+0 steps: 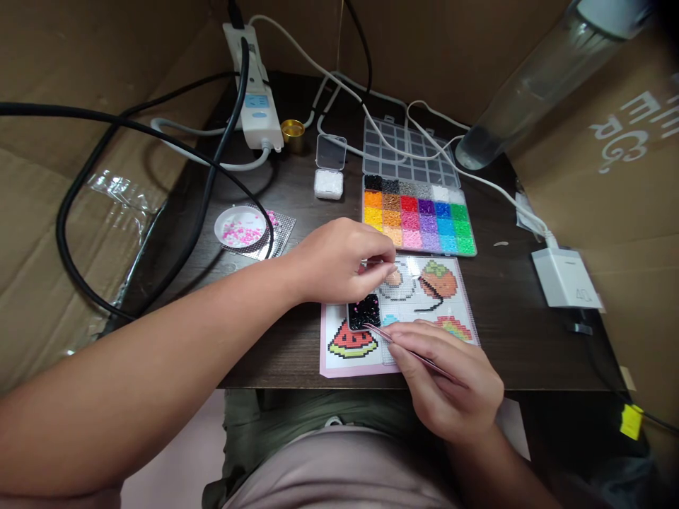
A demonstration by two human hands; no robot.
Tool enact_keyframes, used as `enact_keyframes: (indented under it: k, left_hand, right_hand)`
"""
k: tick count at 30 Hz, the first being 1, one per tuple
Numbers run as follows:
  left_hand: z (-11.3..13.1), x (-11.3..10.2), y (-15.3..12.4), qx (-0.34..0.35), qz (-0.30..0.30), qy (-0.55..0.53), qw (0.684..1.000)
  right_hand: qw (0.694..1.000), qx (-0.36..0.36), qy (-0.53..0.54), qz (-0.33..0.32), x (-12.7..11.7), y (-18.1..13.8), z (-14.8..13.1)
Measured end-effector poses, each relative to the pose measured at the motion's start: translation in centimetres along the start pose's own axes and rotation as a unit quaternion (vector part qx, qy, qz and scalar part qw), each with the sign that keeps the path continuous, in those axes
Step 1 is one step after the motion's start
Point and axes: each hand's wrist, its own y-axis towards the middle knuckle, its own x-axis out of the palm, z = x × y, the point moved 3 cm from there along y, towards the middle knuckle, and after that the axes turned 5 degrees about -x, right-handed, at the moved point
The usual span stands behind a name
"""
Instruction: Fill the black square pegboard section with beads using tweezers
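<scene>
My right hand [450, 375] is closed around pink tweezers [419, 355], whose tips reach into a small clear box of black beads [366, 311]. A few pink beads show among the black ones. Just behind the beads, my left hand [347, 258] is closed in a pinch at the lid side of this box; the hand hides most of the lid. Under both lies a pattern sheet [344, 366] with pixel drawings, including a watermelon slice [353, 341] and a persimmon [439, 281]. A curved row of black beads [432, 297] rests across the persimmon part, on what looks like a clear pegboard.
Behind the sheet lies an open sorting case of coloured beads [419, 215]. Left are a white dish with pink beads [240, 227], a box of white beads [328, 184] and a gold cup [293, 134]. Black cables [212, 170] hang at left; a charger [566, 278] stands right.
</scene>
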Motion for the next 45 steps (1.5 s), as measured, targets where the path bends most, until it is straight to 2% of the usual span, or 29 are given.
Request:
enact_keyframes:
  k: [20,26,31,37,45]
  left_hand:
    - [-0.1,0.0,0.0,-0.005,-0.001,0.003,1.000]
    - [0.0,-0.2,0.1,-0.002,-0.003,0.011,1.000]
    - [-0.1,-0.3,0.2,-0.004,-0.003,0.018,1.000]
    - [-0.1,-0.4,0.1,-0.006,-0.005,0.014,1.000]
    - [0.0,-0.3,0.3,-0.012,-0.013,0.018,1.000]
  right_hand:
    - [0.999,0.002,0.006,0.032,-0.2,0.3,-0.3]
    - [0.994,0.008,-0.036,0.107,-2.3,-0.4,-0.2]
    - [0.975,0.078,-0.115,0.174,-4.6,-1.0,1.2]
    - [0.979,0.081,-0.115,0.149,-4.2,-1.6,2.7]
    - [0.982,0.082,-0.115,0.128,-4.2,-1.6,2.8]
